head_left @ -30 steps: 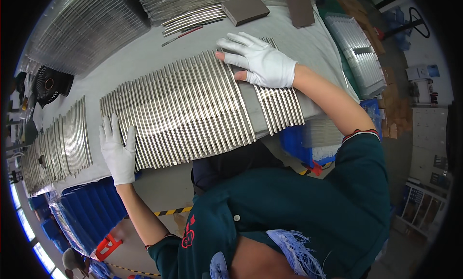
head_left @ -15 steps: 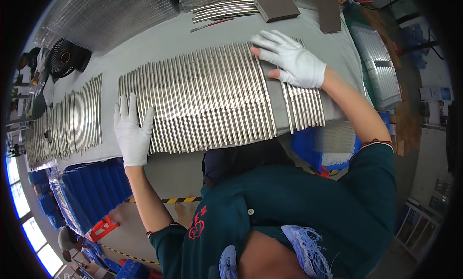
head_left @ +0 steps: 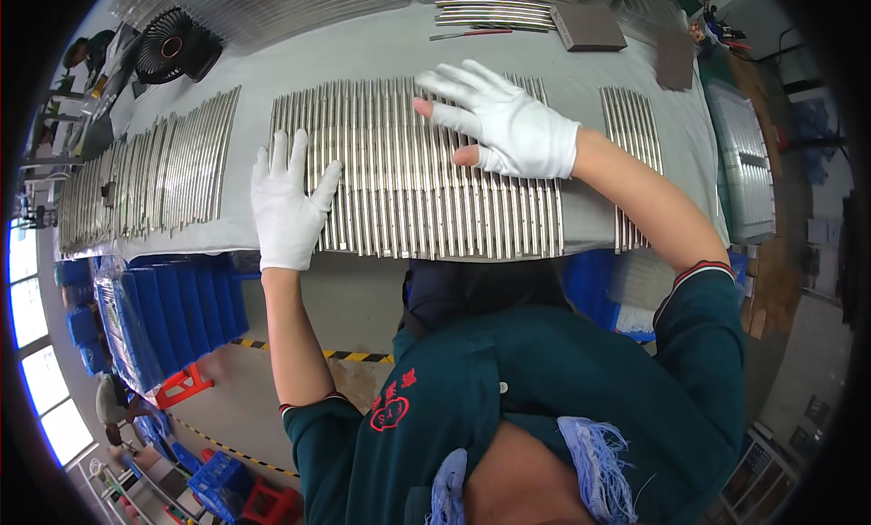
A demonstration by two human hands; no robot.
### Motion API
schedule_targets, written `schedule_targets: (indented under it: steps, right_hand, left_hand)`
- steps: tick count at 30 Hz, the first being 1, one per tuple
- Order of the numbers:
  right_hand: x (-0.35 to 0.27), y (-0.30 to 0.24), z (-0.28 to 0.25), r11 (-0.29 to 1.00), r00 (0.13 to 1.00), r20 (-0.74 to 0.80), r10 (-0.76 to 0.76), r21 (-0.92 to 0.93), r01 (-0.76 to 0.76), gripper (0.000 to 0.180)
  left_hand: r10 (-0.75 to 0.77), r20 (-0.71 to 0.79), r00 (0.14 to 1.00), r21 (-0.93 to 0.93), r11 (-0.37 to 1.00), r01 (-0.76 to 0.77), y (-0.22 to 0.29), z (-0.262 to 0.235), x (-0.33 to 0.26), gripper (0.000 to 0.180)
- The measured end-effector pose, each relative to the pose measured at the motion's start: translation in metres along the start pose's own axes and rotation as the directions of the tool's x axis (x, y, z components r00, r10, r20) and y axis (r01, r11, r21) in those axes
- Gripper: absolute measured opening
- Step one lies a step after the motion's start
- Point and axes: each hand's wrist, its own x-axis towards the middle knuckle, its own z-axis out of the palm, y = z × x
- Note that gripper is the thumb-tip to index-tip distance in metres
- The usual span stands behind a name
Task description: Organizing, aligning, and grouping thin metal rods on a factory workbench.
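Slim silvery metal rods lie side by side in a wide middle row on the pale-covered table. My left hand, in a white glove, rests flat over the left end of this row, fingers stretched and thumb apart. Across the right part of the same row reaches my right hand, also white-gloved, with spread fingers and two bare fingertips. It appears to touch the rod tops; nothing is gripped. A separate group of rods lies to the right, partly behind my right forearm. Another group lies at the left.
At the back are several rods, a thin red tool, a brown block and clear plastic trays. A black fan stands back left. Blue bins are below the table's left front edge.
My right hand has moved left, from the middle row's right edge onto the row. My left hand stays at its left end. The view has shifted, and the right-hand gap between rods looks wider.
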Motion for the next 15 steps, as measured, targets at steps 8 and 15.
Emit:
schedule_targets:
  steps: [8,15]
  right_hand:
    - [-0.006,-0.004,-0.002,0.992,0.989,0.142,0.049,-0.120,-0.032,0.062]
    - [-0.062,0.020,-0.028,0.974,0.975,0.197,0.106,-0.217,-0.062,0.071]
  left_hand:
    - [0.000,0.011,1.000,0.003,1.000,0.000,-0.001,0.000,-0.001,0.064]
    - [-0.019,0.022,1.000,0.035,0.999,0.018,0.001,-0.001,0.001,0.064]
